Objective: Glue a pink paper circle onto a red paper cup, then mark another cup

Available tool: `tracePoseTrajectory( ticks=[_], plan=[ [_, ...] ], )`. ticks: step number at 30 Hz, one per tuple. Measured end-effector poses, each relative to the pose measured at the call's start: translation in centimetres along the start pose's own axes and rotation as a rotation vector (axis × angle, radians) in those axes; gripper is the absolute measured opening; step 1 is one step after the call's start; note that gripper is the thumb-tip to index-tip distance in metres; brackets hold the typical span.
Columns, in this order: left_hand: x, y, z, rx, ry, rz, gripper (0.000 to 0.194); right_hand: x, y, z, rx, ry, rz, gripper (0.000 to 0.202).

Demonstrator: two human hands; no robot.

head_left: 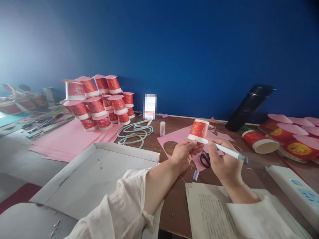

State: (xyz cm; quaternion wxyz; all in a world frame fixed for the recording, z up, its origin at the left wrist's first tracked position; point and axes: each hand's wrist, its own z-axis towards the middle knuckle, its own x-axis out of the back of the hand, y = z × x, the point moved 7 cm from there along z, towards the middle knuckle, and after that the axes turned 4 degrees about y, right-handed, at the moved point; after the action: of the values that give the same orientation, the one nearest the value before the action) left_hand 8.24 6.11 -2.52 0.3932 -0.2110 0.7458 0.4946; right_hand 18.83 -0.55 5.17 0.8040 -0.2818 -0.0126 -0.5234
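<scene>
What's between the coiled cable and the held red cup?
A small upright tube, then part of the cut pink paper nearer the cup; the head view shows both.

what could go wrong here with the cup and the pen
The white pen might slip and mark the red cup, since the right hand holds it at the cup's lower edge. The scissors lie close by and could be knocked. The stacked cups, standing in tiers, might topple if bumped.

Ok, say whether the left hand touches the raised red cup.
Touching: the head view shows the left hand gripping the red cup by its rim.
</scene>
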Motion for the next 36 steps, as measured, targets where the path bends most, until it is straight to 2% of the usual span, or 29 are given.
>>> tracePoseTrajectory(
  ticks=[36],
  plan=[
    [0.01, -0.15, 0.06, -0.018, -0.027, 0.01, 0.011, 0.02, 0.15, -0.03, -0.02, -0.009, -0.01, 0.02]
  ],
)
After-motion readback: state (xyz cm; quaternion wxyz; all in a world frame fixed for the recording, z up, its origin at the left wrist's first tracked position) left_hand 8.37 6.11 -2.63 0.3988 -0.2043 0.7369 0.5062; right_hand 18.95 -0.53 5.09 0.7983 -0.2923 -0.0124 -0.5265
